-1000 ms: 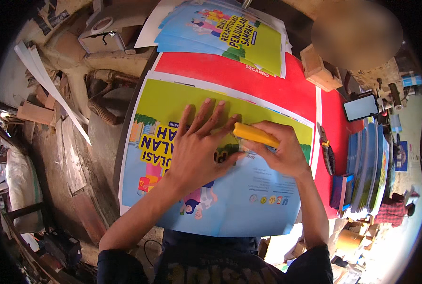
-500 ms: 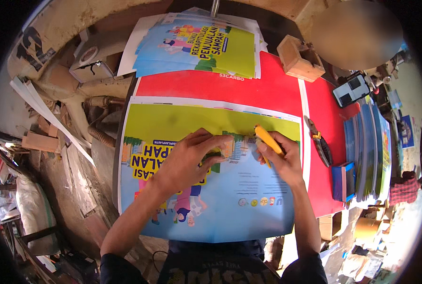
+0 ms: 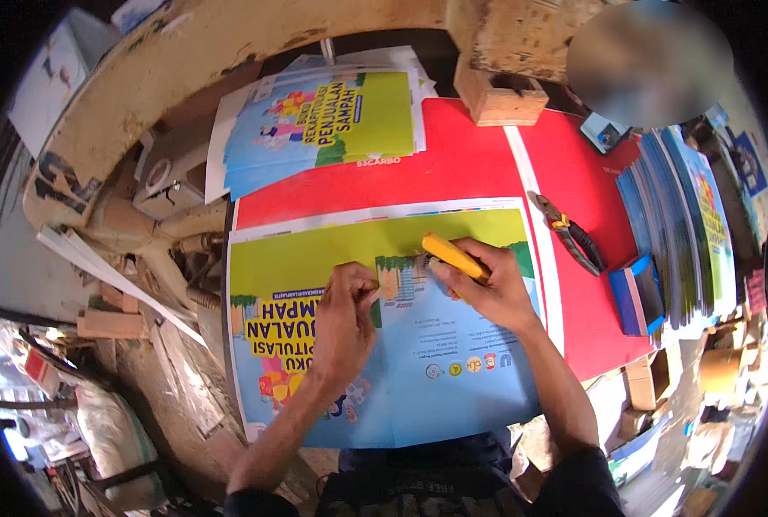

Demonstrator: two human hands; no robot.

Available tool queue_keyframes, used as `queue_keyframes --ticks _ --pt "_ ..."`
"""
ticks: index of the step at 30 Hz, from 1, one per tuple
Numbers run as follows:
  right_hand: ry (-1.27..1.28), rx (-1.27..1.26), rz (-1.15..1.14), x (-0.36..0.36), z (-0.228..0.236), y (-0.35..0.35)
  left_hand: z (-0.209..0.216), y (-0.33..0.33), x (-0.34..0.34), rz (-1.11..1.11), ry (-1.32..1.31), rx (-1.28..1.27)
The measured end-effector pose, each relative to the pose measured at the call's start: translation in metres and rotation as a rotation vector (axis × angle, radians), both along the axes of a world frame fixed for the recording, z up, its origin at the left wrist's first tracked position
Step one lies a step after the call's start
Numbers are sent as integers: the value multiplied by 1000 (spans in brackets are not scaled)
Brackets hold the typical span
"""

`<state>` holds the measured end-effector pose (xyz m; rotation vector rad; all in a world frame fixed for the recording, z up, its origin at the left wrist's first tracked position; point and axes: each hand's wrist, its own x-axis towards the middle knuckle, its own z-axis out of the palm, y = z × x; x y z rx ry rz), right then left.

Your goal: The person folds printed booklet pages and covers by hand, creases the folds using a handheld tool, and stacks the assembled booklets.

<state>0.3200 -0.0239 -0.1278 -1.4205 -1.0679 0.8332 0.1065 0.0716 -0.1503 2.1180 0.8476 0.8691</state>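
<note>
A printed cover sheet [image 3: 453, 370], green along its far side and blue nearer me, lies spread on the red board [image 3: 453, 155], its lettering upside down to me. My right hand [image 3: 487, 280] grips a yellow hand stapler [image 3: 454, 256] over the middle of the sheet, the tool's front end pointing left. To its left, my left hand [image 3: 347, 314] is closed with its fingertips pinched together just above the sheet. Whatever sits between those fingertips is too small to make out. The two hands are apart.
At the far left of the board lies a pile of similar covers [image 3: 272, 151]. A wooden block holder [image 3: 504, 99] stands at the back. On the right are pliers [image 3: 571, 234], a small blue box [image 3: 636, 295] and a stack of booklets [image 3: 672, 224].
My left hand has drawn back from the stapler, and its outstretched fingers have curled into a pinch. The stapler stays in my right hand. My view has shifted, so the surroundings appear moved.
</note>
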Motion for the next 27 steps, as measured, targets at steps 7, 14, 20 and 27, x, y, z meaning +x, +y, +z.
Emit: queue_keyframes --ticks 7,14,20,27 --pt "-66 12 10 2 -4 0 8 -1 -4 8 66 -14" --pt "-97 11 14 7 -4 -3 43 21 2 -316 289 87" --pt "-124 85 33 4 -7 0 39 5 8 -138 339 79" --pt "-108 84 22 7 -1 -4 -2 1 -4 -95 177 162"
